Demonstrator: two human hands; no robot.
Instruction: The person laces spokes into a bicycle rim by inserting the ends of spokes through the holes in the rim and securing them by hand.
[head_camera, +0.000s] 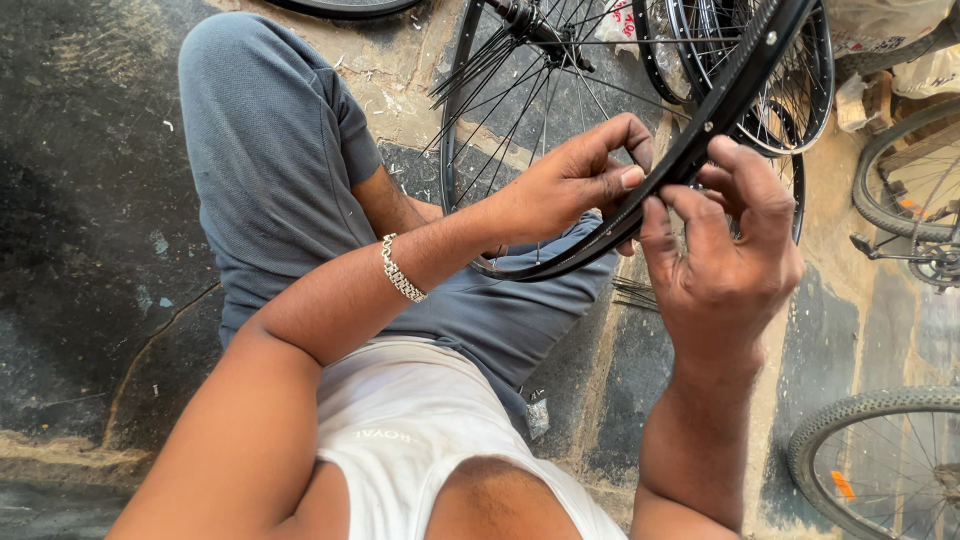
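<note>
A black bicycle wheel rim (722, 100) with thin spokes and a hub (530, 20) stands tilted over my lap. My left hand (570, 185), with a metal bracelet on the wrist, pinches the rim's edge from the left. My right hand (725, 255) grips the same stretch of rim from the right, fingers curled over it. Both hands meet at the rim's near arc. I sit on the floor with my knee (260, 130) in grey shorts raised at the left.
More black wheels (790, 110) lean behind the rim. A tyred wheel (880, 460) lies at the lower right, another bicycle wheel and gear parts (915, 215) at the right edge. Loose spokes (635, 293) lie on the stained concrete floor (90, 250).
</note>
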